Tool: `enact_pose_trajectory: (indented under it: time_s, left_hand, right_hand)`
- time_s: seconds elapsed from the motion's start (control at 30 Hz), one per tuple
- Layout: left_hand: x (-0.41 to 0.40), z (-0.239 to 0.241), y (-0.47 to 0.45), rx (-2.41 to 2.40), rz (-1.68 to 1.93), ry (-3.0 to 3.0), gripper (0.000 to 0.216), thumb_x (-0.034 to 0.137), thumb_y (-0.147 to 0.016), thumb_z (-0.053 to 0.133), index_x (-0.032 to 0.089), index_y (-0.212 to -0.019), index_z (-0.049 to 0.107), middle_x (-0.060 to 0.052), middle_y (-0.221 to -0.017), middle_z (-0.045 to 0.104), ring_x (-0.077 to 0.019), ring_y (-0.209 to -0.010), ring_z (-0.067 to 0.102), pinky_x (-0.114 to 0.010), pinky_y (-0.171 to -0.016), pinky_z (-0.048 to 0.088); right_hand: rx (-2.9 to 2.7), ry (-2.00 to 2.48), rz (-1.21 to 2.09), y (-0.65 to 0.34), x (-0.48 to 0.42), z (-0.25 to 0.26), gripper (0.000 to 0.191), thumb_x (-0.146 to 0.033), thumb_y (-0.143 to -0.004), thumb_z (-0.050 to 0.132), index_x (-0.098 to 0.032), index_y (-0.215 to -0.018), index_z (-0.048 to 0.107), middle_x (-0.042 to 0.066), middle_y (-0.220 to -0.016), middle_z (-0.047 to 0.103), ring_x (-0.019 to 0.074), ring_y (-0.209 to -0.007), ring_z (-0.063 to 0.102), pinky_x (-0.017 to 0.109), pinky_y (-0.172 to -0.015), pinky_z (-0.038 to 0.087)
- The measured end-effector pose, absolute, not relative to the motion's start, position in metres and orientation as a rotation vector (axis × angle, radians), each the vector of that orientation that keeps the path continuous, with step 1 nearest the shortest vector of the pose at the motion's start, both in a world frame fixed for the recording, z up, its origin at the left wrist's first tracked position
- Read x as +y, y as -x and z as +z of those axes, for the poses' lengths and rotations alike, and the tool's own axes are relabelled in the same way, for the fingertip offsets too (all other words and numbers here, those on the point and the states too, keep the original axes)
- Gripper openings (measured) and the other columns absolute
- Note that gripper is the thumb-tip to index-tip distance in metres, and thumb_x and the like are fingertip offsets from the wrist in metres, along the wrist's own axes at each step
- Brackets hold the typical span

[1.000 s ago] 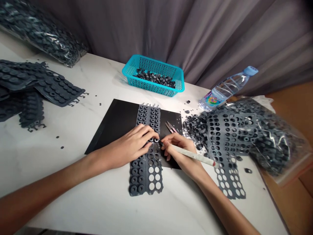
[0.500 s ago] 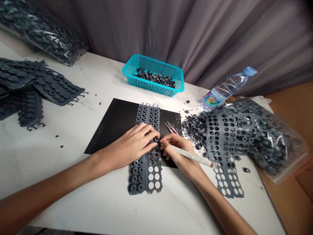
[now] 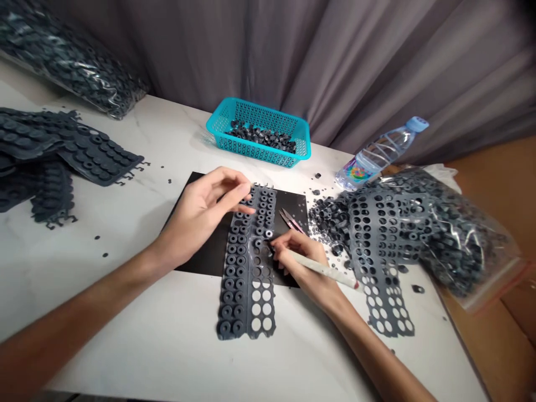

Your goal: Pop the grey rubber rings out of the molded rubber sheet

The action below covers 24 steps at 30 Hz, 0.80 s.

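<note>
A dark grey rubber sheet of ring-shaped pieces lies lengthwise over a black mat. Its lower right columns are bare holes, while rings still fill the left columns and the upper part. Over the sheet's upper left, my left hand is raised with thumb and index finger pinched together; whatever they hold, if anything, is too small to make out. My right hand grips a pale pen-shaped tool with a reddish back end, its dark tip at the sheet's right edge. Small pink-handled snips lie just beyond.
A turquoise basket holding loose rings stands at the back. To the right are a water bottle, a pile of loose rings, an emptied sheet and a clear bag. More sheets and a full bag occupy the left.
My left hand has lifted off the sheet and moved up and left, uncovering the middle rows. My right hand stays at the sheet's right edge with the tool.
</note>
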<state>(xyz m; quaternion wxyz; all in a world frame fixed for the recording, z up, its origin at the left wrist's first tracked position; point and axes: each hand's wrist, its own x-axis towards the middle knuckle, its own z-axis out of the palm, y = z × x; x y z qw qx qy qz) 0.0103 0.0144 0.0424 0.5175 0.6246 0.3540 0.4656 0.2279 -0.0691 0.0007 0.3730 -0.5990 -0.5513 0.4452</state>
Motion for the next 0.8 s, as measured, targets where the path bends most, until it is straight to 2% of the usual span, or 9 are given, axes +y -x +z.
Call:
enact_pose_trajectory:
  time_s: [0.17,0.37,0.6,0.8]
  left_hand:
    - [0.011,0.035,0.002,0.780,0.744,-1.270,0.023,0.037,-0.100,0.068,0.018,-0.114,0.069,-0.010,-0.111,0.075,-0.0219,-0.101,0.074,-0.039,-0.099,0.060]
    - [-0.008,0.034,-0.005,0.717,0.499,-1.092,0.027,0.037,-0.104,0.062,0.020,-0.123,0.071,-0.011,-0.120,0.079,-0.0265,-0.120,0.073,-0.044,-0.115,0.051]
    - [-0.014,0.034,-0.007,0.710,0.420,-1.002,0.030,0.036,-0.104,0.062,0.020,-0.127,0.072,-0.011,-0.125,0.078,-0.0276,-0.123,0.072,-0.044,-0.118,0.048]
    - [-0.017,0.037,-0.008,0.632,0.416,-1.040,0.029,0.030,-0.104,0.061,0.020,-0.128,0.073,-0.010,-0.121,0.079,-0.0278,-0.126,0.070,-0.044,-0.117,0.049]
  right_hand:
    - [-1.226,1.429,1.171,-0.233,-0.064,0.000,0.024,-0.044,-0.094,0.068,-0.020,-0.094,0.066,0.001,-0.073,0.067,0.0126,-0.053,0.058,0.023,-0.047,0.049]
    - [-1.232,1.419,1.103,-0.236,-0.061,-0.006,0.022,-0.042,-0.097,0.067,-0.020,-0.097,0.067,0.001,-0.074,0.068,0.0129,-0.055,0.060,0.023,-0.048,0.050]
    - [-1.334,1.460,1.077,-0.234,-0.064,-0.001,0.021,-0.040,-0.100,0.063,-0.020,-0.095,0.066,0.000,-0.073,0.067,0.0123,-0.055,0.059,0.023,-0.052,0.047]
    - [-1.386,1.493,1.055,-0.234,-0.064,0.003,0.019,-0.037,-0.098,0.063,-0.020,-0.092,0.066,-0.001,-0.070,0.065,0.0126,-0.056,0.058,0.024,-0.054,0.046]
